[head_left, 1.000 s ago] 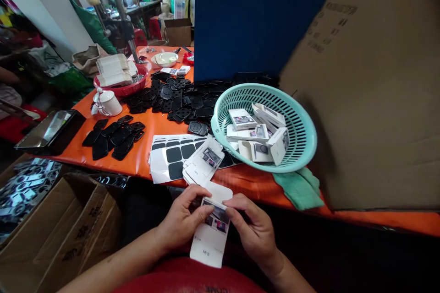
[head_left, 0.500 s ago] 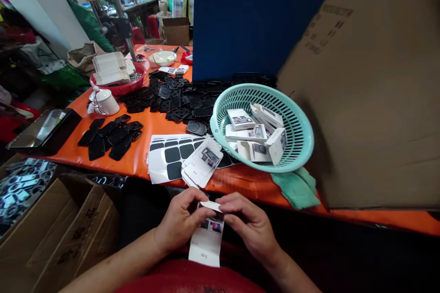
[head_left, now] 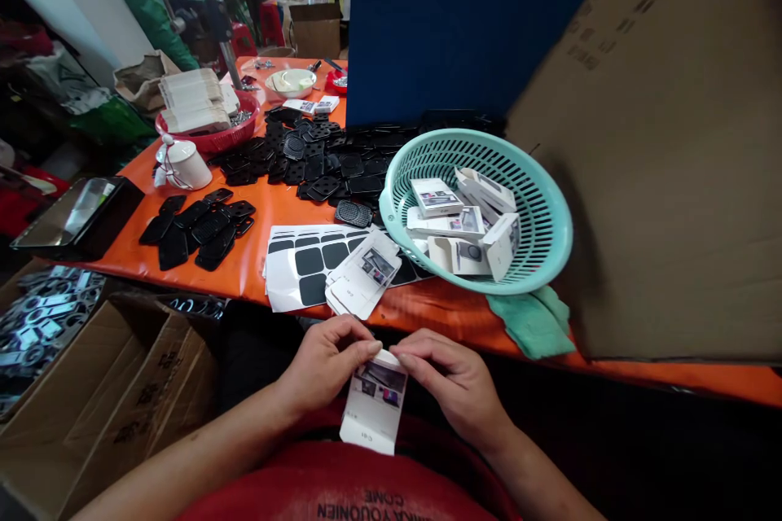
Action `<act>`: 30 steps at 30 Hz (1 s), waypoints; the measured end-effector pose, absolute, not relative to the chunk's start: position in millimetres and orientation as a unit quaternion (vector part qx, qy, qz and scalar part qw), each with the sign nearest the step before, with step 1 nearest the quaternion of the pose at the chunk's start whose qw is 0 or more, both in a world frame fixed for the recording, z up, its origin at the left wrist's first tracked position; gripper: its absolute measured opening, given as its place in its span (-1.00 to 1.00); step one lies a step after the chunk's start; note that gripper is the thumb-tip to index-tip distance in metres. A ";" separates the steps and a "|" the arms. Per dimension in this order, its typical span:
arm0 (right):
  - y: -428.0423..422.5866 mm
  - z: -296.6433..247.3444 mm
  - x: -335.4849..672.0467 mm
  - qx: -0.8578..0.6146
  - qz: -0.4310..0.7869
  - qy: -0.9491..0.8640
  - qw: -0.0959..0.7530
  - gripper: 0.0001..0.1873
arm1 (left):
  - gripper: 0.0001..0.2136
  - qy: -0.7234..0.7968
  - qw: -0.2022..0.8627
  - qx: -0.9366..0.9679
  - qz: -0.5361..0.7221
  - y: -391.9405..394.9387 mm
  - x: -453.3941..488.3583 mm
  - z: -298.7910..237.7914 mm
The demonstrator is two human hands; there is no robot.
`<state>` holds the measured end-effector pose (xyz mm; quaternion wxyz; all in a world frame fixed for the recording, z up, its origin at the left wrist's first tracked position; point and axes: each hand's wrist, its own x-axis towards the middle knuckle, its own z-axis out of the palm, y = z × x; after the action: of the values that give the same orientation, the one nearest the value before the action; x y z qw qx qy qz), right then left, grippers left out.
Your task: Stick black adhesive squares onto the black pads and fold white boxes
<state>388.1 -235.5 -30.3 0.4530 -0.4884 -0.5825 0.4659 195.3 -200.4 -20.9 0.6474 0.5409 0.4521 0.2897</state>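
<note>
A small white printed carton [head_left: 374, 403] hangs between my hands in front of my body, its far end flap pinched by both. My left hand [head_left: 333, 362] has thumb and forefinger closed on the flap's left corner. The right corner is gripped between thumb and fingers of my right hand [head_left: 449, 374]. The carton's near end hangs lower, with a flap bent at its bottom edge. Just beyond my hands, a small stack of flat white cartons [head_left: 365, 273] lies on sheets of black rounded stickers [head_left: 299, 269]. A mint-green basket [head_left: 550, 248] at the right holds several folded cartons [head_left: 437, 197].
Black plates [head_left: 305, 159] cover the middle of the orange table [head_left: 250, 252], with a smaller pile [head_left: 201, 228] at left. A white lidded cup [head_left: 186, 165] and red basket [head_left: 213, 142] stand behind. A green cloth [head_left: 534, 324] hangs under the mint basket. Large cardboard [head_left: 672, 179] blocks the right.
The carton's top flap, earlier sticking up toward me, is now folded down flatter, with my fingertips closer together on it. The view has tilted slightly downward.
</note>
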 end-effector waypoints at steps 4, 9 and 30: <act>-244.8 -42.2 395.1 -0.432 0.445 -0.636 0.459 -0.89 | -0.81 0.389 0.595 0.627 0.319 -207.5 192.5 -28.4; -252.1 -48.0 398.6 -0.398 0.370 -0.723 0.427 -0.79 | -0.81 0.375 0.561 0.662 0.326 -211.4 196.1 -34.5; -191.8 -14.6 398.7 -0.499 0.008 -0.776 0.385 -0.74 | -0.37 0.522 -0.046 0.836 0.163 -141.7 212.0 -44.4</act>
<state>398.7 -191.8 -14.6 0.3850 -0.4990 -0.7763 0.0080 212.0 -141.7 -44.4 -0.0460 0.8357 0.5223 0.1632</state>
